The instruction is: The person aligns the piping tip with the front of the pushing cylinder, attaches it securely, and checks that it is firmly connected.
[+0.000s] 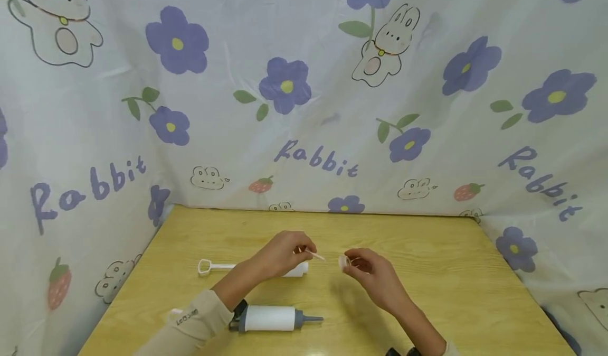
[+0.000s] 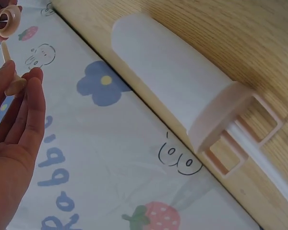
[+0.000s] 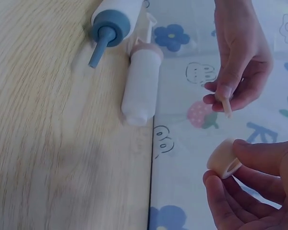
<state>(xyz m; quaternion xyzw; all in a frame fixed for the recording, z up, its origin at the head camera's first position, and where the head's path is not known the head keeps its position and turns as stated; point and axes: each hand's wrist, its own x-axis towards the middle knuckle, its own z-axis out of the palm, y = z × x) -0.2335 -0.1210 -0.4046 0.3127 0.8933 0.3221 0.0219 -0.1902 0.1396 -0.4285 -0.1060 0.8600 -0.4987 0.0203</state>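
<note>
Tbl [image 1: 427, 240] far edge runs beyond fingers of L hand [image 1: 285, 253] & R hand [image 1: 377, 277], well apart from both, meets patterned curtain [image 1: 318, 118]; side edges well out L of L fingers & R of R fingers. Gap btwn the two sets of fingertips, small but open; wood surface carries on to R of R fingers & past them. Room tighter under/near L fingers: white tube [image 1: 296, 270] lies on tbl below them, partly hidden by L hand in head view, its handle [image 1: 205, 267] out to L. Grey-tipped tube [image 1: 271, 318] nearer the person than L fingers, back end by L sleeve [image 1: 204, 316], tip pointing R.

L fingers: thumb + fingertips closed in a pinch on thin cream nozzle pc [image 3: 226, 106], tip sticking out twd R fingers. R fingers: part-curled, thumb one side, fingertips other, pinching cream ring [image 3: 223, 158] at their ends. Nozzle pc & ring near, not touching, ring just off R of nozzle tip in head view, both held above tbl
</note>
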